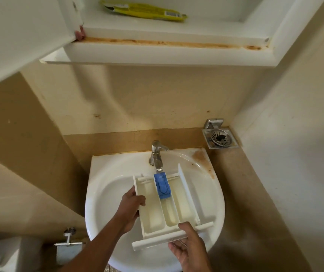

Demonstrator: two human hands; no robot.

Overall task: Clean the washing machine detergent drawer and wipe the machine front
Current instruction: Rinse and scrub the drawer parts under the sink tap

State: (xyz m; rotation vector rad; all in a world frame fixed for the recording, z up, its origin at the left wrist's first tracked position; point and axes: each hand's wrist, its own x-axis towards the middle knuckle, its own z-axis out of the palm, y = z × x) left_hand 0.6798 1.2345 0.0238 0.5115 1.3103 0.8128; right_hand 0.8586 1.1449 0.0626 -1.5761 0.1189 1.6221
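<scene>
A white detergent drawer with three compartments and a blue insert is held over a white sink. The drawer's far end sits under the chrome tap, and water seems to fall onto the blue insert. My left hand grips the drawer's left wall, thumb over the edge. At the near end, my right hand holds the drawer's front panel from below, thumb on top.
An open white wall cabinet hangs above the sink, with a yellow packet on its shelf and its door swung out at the left. A metal soap holder is fixed in the right corner. A metal holder is at lower left.
</scene>
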